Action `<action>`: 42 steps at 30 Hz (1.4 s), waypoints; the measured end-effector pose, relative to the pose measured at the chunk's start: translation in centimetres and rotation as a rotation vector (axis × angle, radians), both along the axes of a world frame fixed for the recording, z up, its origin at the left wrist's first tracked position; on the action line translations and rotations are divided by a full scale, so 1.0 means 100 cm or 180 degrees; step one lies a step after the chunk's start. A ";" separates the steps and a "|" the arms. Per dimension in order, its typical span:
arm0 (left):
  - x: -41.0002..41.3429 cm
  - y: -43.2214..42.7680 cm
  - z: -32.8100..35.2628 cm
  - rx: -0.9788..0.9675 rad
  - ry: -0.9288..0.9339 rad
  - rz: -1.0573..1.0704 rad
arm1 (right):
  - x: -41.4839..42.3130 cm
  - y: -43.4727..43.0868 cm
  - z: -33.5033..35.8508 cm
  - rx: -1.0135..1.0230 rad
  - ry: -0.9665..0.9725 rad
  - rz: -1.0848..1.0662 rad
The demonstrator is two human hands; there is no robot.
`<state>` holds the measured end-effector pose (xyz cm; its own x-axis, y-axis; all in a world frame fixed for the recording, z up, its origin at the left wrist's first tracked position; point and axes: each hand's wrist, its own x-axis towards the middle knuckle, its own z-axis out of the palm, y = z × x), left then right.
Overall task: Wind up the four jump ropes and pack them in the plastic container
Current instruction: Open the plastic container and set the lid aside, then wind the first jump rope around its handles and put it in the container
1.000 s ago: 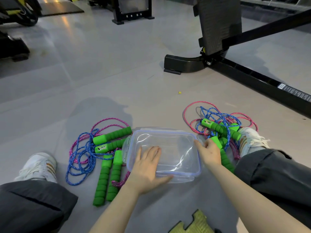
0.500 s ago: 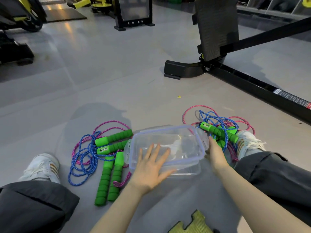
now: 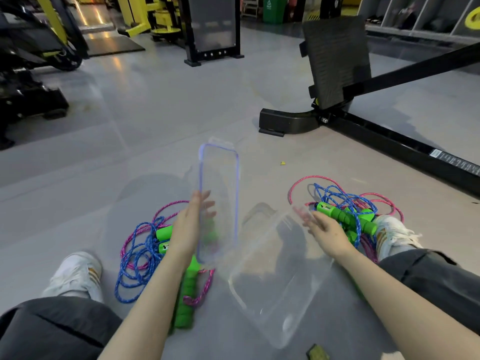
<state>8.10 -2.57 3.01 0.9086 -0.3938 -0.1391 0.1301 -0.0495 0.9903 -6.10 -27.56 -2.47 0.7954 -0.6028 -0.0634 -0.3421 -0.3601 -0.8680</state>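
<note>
Both hands are being smeared by motion blur, and the clear lid [image 3: 220, 183] and container [image 3: 275, 279] are being made out mostly by their edges. The green handles in the left pile of ropes [image 3: 140, 258] are being partly hidden by the left forearm [image 3: 155, 297]. The lid is being held upright, edge-on, by the left hand [image 3: 191, 228], pinched between the thumb and nearly straight fingers seen through the plastic. The container is being held tilted by the right hand [image 3: 326, 231], whose fingers are curling over its far rim, just beside the right pile of ropes [image 3: 345, 201]. Whether its lower end is touching the floor [image 3: 155, 126] cannot be told.
</note>
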 end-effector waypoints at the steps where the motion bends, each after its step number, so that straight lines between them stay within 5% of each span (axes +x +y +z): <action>1: 0.003 0.000 -0.002 -0.0093 0.0279 -0.0043 | 0.005 -0.001 0.008 -0.0079 -0.0112 0.0175; 7: -0.017 -0.007 -0.041 0.0094 0.1093 -0.0466 | 0.045 0.014 0.032 -0.0154 -0.0529 0.0287; 14: -0.036 -0.004 -0.093 0.0354 0.1860 -0.1015 | 0.046 0.018 0.002 -0.1023 0.0366 0.0665; 23: -0.036 -0.014 -0.117 0.1255 0.0629 -0.0792 | 0.060 0.033 -0.012 -0.1171 0.0628 0.0396; 27: -0.041 -0.018 -0.120 0.0966 0.0688 -0.0224 | 0.033 0.046 -0.010 -0.1245 0.0962 -0.0874; 31: -0.049 -0.032 -0.119 0.1022 0.0737 0.0317 | 0.013 0.060 -0.012 -0.0894 0.1447 -0.0817; 36: -0.084 -0.056 -0.106 0.1213 0.1061 0.0627 | 0.006 0.065 -0.006 -0.1412 0.1705 -0.0556; 38: -0.090 -0.060 -0.091 0.1465 0.0754 0.0640 | 0.006 0.063 -0.002 -0.1488 0.1852 -0.0439; 42: -0.059 -0.053 -0.086 0.2433 -0.1692 0.0281 | 0.000 0.066 -0.003 -0.1714 0.1966 -0.0469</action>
<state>2.20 -7.83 -5.63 0.9495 -0.2936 0.1105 -0.2962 -0.7235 0.6235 -6.08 -20.92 -2.81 0.6225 -0.7708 -0.1356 -0.7764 -0.5865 -0.2304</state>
